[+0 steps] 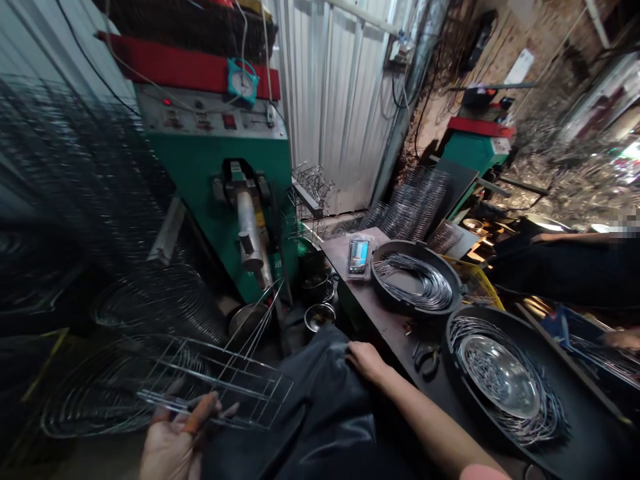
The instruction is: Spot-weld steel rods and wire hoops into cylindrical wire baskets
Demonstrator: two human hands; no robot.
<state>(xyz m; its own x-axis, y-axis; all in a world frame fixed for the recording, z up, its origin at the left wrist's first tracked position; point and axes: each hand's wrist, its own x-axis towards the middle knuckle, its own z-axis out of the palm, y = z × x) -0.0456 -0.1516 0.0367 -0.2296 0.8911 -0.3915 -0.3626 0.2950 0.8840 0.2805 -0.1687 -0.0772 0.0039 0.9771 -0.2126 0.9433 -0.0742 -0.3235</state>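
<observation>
My left hand [173,443] is at the bottom left, fingers closed on the near edge of a wire rack frame [225,380] that juts forward and up toward a green welding machine [225,193]. My right hand [366,360] rests with fingers curled on the dark cloth over my lap [325,413], at the edge of the workbench [385,320]; whether it grips the cloth is hidden. A round black tray [415,273] with curved wire pieces and a second black tray [505,380] holding a metal bowl lie to its right.
Stacks of wire rings [150,313] lie on the floor at the left. Small metal bowls [319,315] stand below the machine. Pliers [427,360] and a small packet [359,257] lie on the bench. Another person's arm [565,267] reaches in at the right.
</observation>
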